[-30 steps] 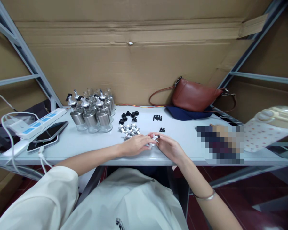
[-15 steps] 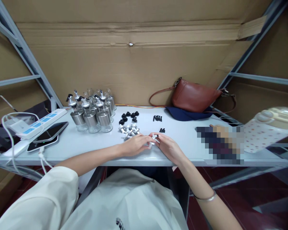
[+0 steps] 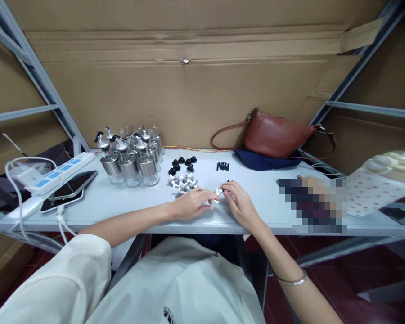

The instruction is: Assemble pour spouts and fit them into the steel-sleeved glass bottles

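Between my hands, close to the table's front edge, is a white-and-silver bottle pourer. My left hand has its fingertips closed on the pourer from the left. My right hand pinches a small black piece at the pourer's right end; the fingers partly hide it. A pile of similar pourers lies just beyond my left hand. Several black caps sit behind that pile, and a row of short black pieces lies further back on the right.
Glass bottles with steel sleeves stand at the back left, some fitted with pourers. A power strip and phones are on the left. A brown bag rests on dark blue cloth; a dotted container stands far right.
My right hand has shifted slightly up and to the right, its fingers now covering most of the small black pieces behind it. The left hand stays nearly in place at the pourer.
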### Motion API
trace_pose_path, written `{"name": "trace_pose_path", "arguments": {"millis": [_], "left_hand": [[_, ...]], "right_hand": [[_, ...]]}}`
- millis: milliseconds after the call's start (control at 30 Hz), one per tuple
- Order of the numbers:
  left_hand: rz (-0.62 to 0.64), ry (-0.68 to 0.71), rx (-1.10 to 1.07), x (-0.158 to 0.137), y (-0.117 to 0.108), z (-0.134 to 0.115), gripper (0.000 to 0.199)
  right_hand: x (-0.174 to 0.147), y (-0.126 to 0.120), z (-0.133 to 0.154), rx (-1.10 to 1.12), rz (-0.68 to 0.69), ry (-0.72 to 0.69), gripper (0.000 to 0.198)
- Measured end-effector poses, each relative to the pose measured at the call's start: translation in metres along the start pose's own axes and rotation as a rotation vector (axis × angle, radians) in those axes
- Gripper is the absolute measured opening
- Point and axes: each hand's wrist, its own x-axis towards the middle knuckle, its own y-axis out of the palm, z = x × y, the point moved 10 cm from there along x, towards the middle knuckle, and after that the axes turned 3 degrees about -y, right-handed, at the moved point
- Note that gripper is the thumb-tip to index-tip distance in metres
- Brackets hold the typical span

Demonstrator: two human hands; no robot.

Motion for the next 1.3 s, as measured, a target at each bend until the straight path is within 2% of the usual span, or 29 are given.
{"name": "trace_pose_path", "arguments": {"millis": [300,433,633,933,1067,1200,1300], "left_hand": [[0.077,-0.038,0.069,-0.001,0.007,0.005,0.031],[0.074,-0.014,0.081,-0.002,0.007,0.003,0.032],[0.081,0.014,0.076,-0.001,0.009,0.001,0.034],[0.09,0.035,0.078,-0.002,0.008,-0.003,0.035],[0.113,0.066,0.166,-0.003,0.011,-0.005,0.033],[0.136,0.138,0.277,-0.003,0.015,-0.013,0.032],[0.114,0.151,0.315,-0.001,0.007,-0.017,0.037]], "right_hand": [[0.0,0.002,0.0,-0.041,0.03,-0.032,0.022],[-0.001,0.005,-0.003,-0.066,0.048,-0.014,0.022],[-0.002,0.015,-0.006,-0.085,0.144,0.01,0.026],[-0.003,0.015,-0.006,-0.058,0.174,0.035,0.026],[-0.002,0.01,-0.003,-0.02,0.133,0.074,0.024],[-0.003,0.016,-0.001,0.044,0.197,0.117,0.032],[-0.003,0.014,-0.007,0.119,0.173,0.17,0.037]]}}
